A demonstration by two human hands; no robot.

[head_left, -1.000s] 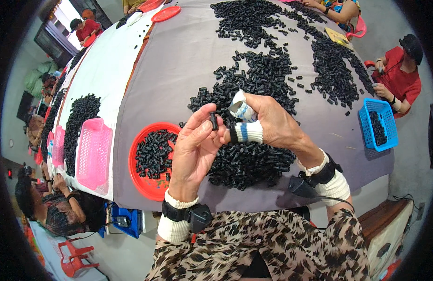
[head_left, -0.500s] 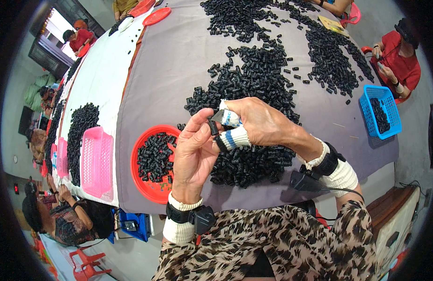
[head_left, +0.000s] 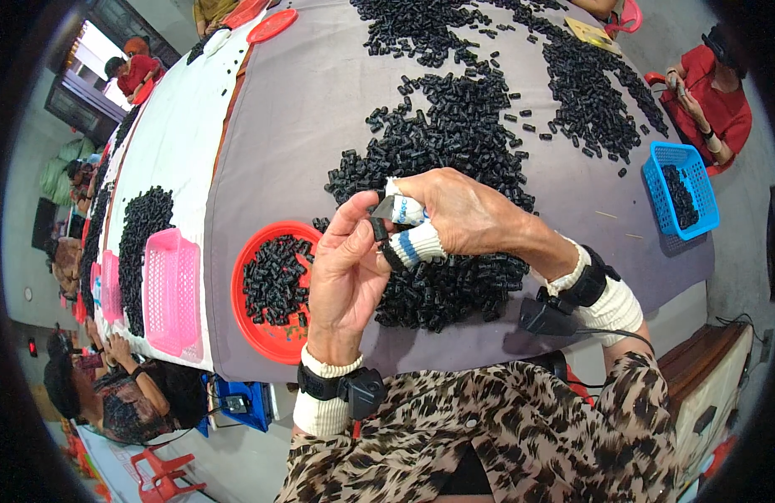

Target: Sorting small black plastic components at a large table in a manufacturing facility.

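My left hand pinches a small black cylindrical piece between thumb and fingertips. Just above that piece is a grey blade, its grip wrapped in white material with blue marks. My right hand is closed on this blade, the thumb in a white knitted sleeve with a blue stripe and a black end. Blade and piece seem to touch, though the exact contact is too small to tell. Beneath and behind both hands spreads a large pile of similar black pieces. A round red tray holding more pieces stands left of my left hand.
A pink basket stands on a white-covered table to the left. At the right table edge is a blue basket with black pieces inside. Other people sit around the tables. A cable runs from the device on my right wrist.
The view has shifted slightly. Both hands keep nearly the same hold, with the blade still against or close to the black piece. The person at right has moved their hands.
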